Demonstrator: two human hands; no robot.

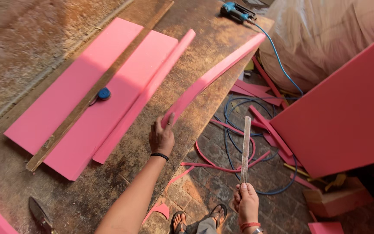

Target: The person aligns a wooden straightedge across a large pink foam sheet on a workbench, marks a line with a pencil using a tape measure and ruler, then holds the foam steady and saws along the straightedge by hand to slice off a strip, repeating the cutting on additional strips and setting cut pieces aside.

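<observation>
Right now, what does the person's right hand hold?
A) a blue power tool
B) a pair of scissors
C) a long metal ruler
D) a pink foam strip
C: the right hand grips the lower end of a long metal ruler, which points up over the floor, while the left hand holds the pink foam strip.

**Rough little foam-cutting workshop**

Pretty sure this was a workshop: a worn, stained wooden desk carried pink foam sheets, offcuts littered the brick floor, and a blue power tool trailed its blue hose.
</observation>
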